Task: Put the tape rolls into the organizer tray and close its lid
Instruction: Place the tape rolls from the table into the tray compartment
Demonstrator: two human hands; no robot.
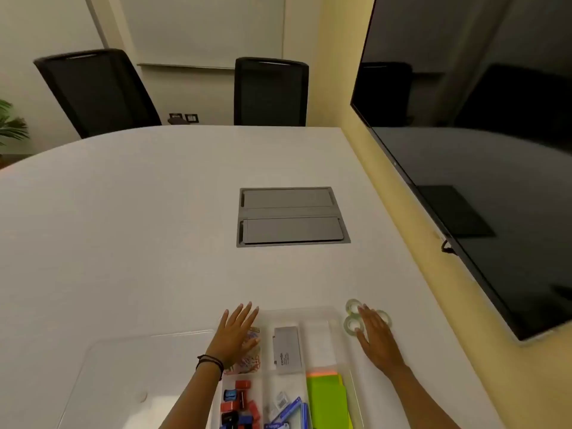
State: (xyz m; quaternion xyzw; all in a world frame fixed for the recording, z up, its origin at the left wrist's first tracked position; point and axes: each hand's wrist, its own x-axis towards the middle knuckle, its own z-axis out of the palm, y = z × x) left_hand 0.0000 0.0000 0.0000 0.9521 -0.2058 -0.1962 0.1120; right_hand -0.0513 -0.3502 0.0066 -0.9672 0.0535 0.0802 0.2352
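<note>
Three clear tape rolls [353,324] lie beside the clear plastic organizer tray [332,318] holding paperclips, sharpeners, notes; right hand [373,331] spread over them, left hand [236,332] fingers apart.

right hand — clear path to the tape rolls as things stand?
Probably yes. The right hand already lies open across the tape rolls on the table, just right of the organizer tray. Nothing sits between them; the left hand is over the tray's far left side.

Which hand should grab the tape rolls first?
The right hand. It already lies over the tape rolls beside the organizer tray, while the left hand rests over the tray's far-left compartment, farther away.
</note>
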